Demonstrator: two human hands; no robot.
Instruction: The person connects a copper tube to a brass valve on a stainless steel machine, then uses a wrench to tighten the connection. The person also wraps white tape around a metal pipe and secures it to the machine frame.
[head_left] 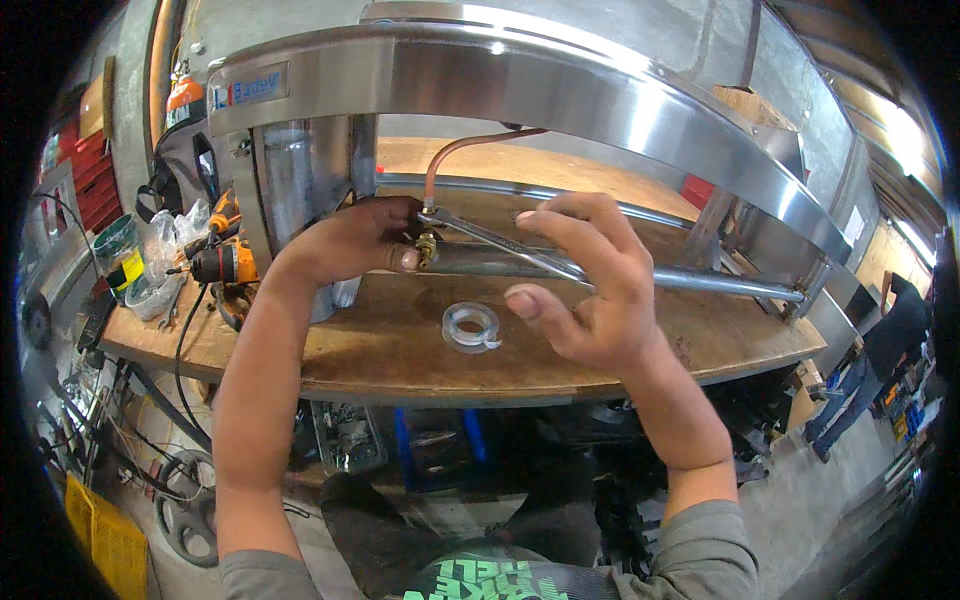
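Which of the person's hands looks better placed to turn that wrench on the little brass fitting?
Probably the right hand: it holds the wrench by its handle, with room to swing. The left hand is pinched at the brass fitting under the copper tube, steadying it.

A worn brown plywood workbench (400, 365) spreads beneath the grip, with grey concrete floor (800, 500) below and to the right of it. Far left of the grip stand red metal drawers (95, 180) against a grey wall (130, 90). Up to the right, bright light glares off corrugated metal siding (880, 120).
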